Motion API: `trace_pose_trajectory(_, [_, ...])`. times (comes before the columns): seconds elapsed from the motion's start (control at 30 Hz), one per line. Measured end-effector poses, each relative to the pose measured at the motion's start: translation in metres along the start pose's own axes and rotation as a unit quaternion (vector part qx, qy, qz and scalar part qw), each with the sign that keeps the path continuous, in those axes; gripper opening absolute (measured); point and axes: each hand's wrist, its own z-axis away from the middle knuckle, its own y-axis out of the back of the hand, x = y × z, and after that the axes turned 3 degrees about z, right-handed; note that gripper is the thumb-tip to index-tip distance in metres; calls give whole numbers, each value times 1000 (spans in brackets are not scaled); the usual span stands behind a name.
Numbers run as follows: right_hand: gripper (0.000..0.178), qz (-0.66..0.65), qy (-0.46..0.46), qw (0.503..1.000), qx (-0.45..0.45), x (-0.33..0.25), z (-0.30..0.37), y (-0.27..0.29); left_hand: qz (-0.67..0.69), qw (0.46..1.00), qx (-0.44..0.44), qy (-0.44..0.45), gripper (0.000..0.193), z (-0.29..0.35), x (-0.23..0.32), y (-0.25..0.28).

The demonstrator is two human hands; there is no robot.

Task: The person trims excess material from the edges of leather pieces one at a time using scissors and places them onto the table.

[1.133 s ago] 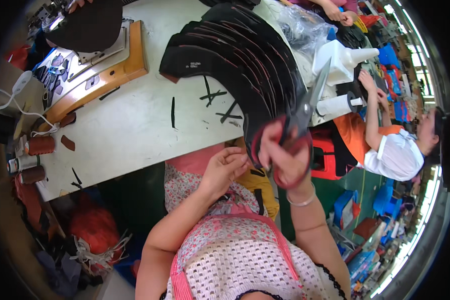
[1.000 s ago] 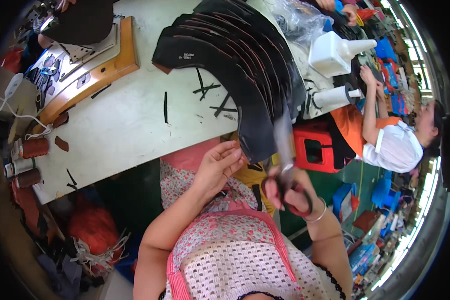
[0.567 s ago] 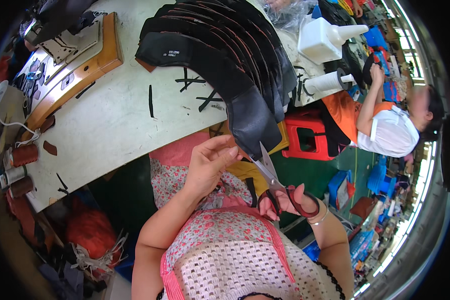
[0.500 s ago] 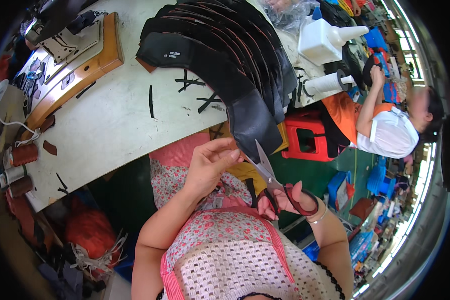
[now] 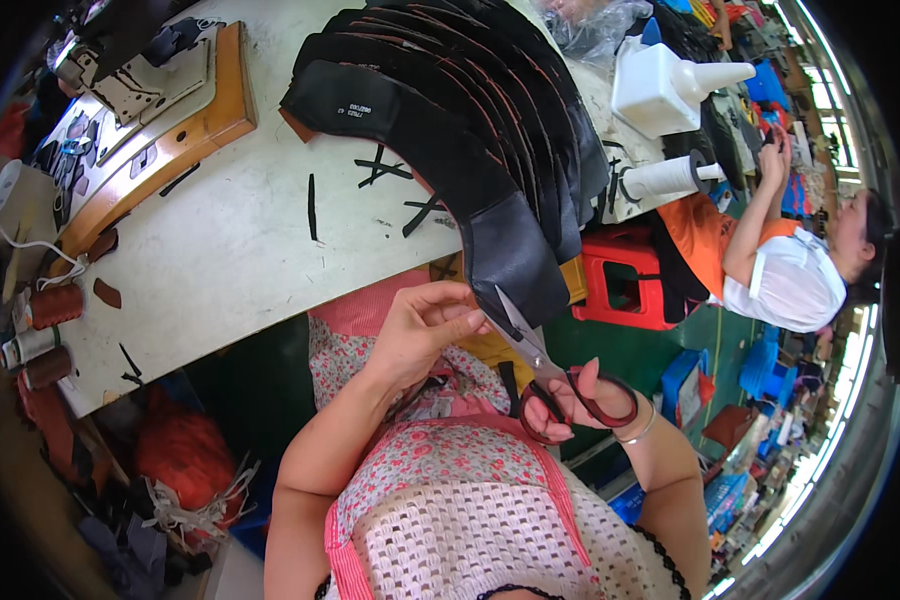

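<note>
A curved black leather piece [image 5: 516,258] lies on top of a fanned stack of similar pieces [image 5: 450,60], its near end hanging past the table edge. My left hand [image 5: 425,330] pinches the lower corner of this end between thumb and fingers. In my right hand [image 5: 585,395] is a pair of scissors [image 5: 526,345] with dark red and black handles, my fingers through the loops. The blades are slightly apart and point up at the leather's lower edge, close to my left fingertips. Whether they touch the leather I cannot tell.
Black strips [image 5: 312,207] are scattered on the white table [image 5: 230,260]. A sewing machine [image 5: 135,85] stands far left, thread spools [image 5: 55,308] below it. To the right are a white squeeze bottle [image 5: 660,90], a white thread cone [image 5: 660,178], a red stool [image 5: 620,280] and a co-worker [image 5: 795,270].
The scissor blades have drawn closer together, and their tip has shifted left along the leather's edge. My left hand keeps its pinch. The co-worker's hands have moved. The whole view has shifted slightly.
</note>
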Motion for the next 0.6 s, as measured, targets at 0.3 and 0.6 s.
trace_pose_trajectory(0.3, [83,5,-18,999,-31,-8,-4,6,-15,999,-30,-3,24,-4,0,2])
trace_pose_trajectory(0.6, [66,112,18,993,41,-17,-3,7,-368,928,-21,-62,24,4,31,1])
